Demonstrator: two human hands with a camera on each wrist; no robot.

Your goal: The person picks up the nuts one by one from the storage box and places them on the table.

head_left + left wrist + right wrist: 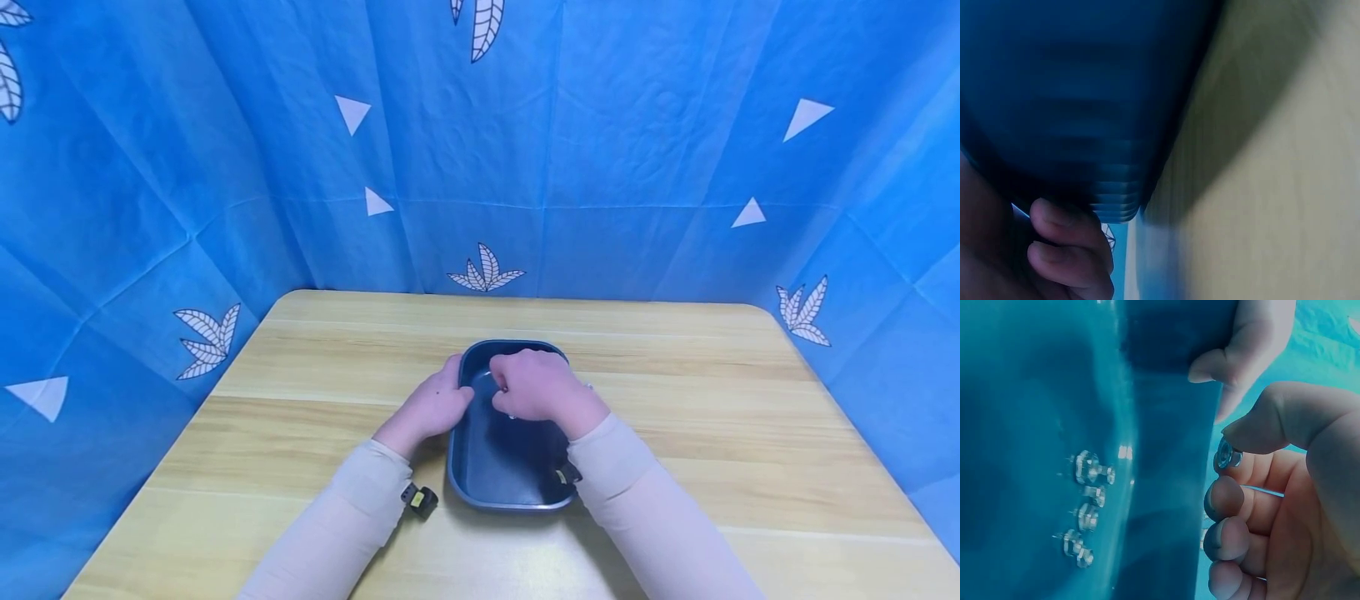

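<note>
A deep blue bin (495, 467) with rounded corners sits on the table. My left hand (435, 404) grips its left rim, thumb over the inside; in the left wrist view its fingers (1072, 262) curl against the outer wall. Over the bin's far half is my right hand (536, 383). In the right wrist view the right thumb and forefinger pinch a small metal flange nut (1229, 454), while the other fingers are curled. Several similar shiny nuts (1088, 515) lie inside on the bin's floor.
A wooden table (315, 417) surrounds the bin. A blue curtain (622, 167) with white leaf and triangle prints encloses the back and sides. Some small shiny thing (588, 387) shows just past the bin's right rim, partly hidden by the right wrist.
</note>
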